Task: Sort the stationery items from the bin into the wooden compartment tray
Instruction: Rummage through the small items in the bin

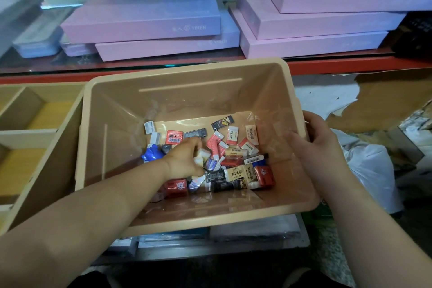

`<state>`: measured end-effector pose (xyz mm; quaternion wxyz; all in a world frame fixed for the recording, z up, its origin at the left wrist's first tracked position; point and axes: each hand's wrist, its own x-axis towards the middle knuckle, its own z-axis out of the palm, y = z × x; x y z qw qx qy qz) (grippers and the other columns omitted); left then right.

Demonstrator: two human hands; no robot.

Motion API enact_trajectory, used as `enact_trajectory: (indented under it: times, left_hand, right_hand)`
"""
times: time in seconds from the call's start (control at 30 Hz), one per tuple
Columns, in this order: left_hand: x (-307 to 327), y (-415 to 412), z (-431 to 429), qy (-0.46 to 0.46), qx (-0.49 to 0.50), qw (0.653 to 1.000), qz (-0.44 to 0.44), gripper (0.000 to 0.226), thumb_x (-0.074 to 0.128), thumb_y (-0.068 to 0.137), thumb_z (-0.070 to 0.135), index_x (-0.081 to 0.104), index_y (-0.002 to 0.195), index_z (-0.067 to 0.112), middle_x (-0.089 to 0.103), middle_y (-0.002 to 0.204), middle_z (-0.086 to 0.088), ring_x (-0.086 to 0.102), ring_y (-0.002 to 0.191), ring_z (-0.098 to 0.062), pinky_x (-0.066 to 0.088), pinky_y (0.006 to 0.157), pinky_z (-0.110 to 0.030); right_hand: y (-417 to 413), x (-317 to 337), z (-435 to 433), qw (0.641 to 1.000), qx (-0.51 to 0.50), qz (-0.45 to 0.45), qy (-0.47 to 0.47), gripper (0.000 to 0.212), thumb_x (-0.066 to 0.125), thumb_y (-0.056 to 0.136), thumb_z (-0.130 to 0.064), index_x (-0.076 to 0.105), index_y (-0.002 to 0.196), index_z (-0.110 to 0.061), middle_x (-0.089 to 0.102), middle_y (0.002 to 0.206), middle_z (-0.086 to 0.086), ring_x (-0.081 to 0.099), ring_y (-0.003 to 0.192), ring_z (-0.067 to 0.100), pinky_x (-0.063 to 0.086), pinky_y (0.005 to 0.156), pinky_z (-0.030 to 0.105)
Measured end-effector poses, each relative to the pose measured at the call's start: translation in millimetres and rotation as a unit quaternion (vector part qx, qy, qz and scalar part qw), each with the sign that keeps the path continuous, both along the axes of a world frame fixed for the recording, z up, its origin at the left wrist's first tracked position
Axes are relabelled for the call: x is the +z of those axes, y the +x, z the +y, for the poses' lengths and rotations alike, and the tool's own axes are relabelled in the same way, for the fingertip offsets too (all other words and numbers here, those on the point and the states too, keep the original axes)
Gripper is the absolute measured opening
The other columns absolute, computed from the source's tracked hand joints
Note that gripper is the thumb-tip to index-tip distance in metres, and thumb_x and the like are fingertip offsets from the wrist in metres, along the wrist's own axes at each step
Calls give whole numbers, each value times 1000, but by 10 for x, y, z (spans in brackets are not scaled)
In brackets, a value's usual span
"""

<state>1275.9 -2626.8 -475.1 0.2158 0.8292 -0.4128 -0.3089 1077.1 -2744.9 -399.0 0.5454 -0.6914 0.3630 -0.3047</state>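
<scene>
Now, left grip (184, 159): reaches down into the bin (210, 96), curls thumb and fingers round pale packets (202, 155); blurred, so count unclear.
Right grip (313, 142): clasps the bin's right rim, thumb on the inner side, fingers over the edge.
Stationery pile (236, 163): lies on the bin floor, under and just right of the left grip, below the right grip; mostly small wrapped erasers in red, white and black.
Blue piece (152, 154): sits just left of the left grip's wrist.
Wooden compartment tray (30, 133): stands left of the left grip, just beside the bin.
Pink boxes (145, 18): lie stacked on the shelf beyond both grips.
</scene>
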Motion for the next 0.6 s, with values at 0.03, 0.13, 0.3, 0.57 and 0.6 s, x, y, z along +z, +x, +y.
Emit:
enact_trajectory:
  times: [0.03, 0.13, 0.3, 0.57, 0.6]
  left_hand:
    - [43, 2, -37, -28, 25, 999, 23, 44, 68, 70, -3, 31, 71, 22, 37, 72, 4, 38, 61, -14, 30, 42, -12]
    - [252, -14, -224, -100, 89, 984, 118, 33, 66, 79, 4, 39, 90, 17, 50, 79, 1, 45, 57, -8, 37, 40, -9]
    - [393, -227, -694, -128, 32, 991, 34, 49, 60, 86, 21, 39, 129, 9, 47, 128, -8, 50, 112, -20, 39, 88, -22]
    - [69, -478, -530, -86, -196, 964, -156, 17, 73, 74, 25, 70, 86, 13, 51, 121, -4, 44, 116, -21, 30, 91, -21]
    - [48, -474, -523, -97, -201, 961, -166, 15, 72, 75, 26, 72, 86, 16, 49, 124, -2, 42, 119, -21, 27, 96, -22]
  right_hand:
    - [1, -4, -2, 1000, 1, 1, 1, 26, 57, 85, -11, 47, 103, -27, 55, 79, -17, 52, 70, -3, 39, 48, -2]
    - [4, -26, -13, 1000, 1, 1, 2, 26, 56, 85, -10, 49, 104, -26, 56, 81, -16, 53, 72, -3, 40, 49, -2]
    - [10, -34, -17, 1000, 3, -7, 7, 26, 55, 85, -9, 48, 103, -26, 56, 79, -16, 56, 61, -8, 40, 48, 0]
    - [18, -60, -22, 1000, -3, -13, 5, 27, 57, 84, -10, 50, 104, -27, 57, 81, -16, 56, 69, -2, 44, 53, 2]
    - [17, -59, -22, 1000, -3, -13, 5, 27, 57, 85, -10, 49, 103, -28, 57, 82, -15, 56, 71, -1, 44, 53, 2]
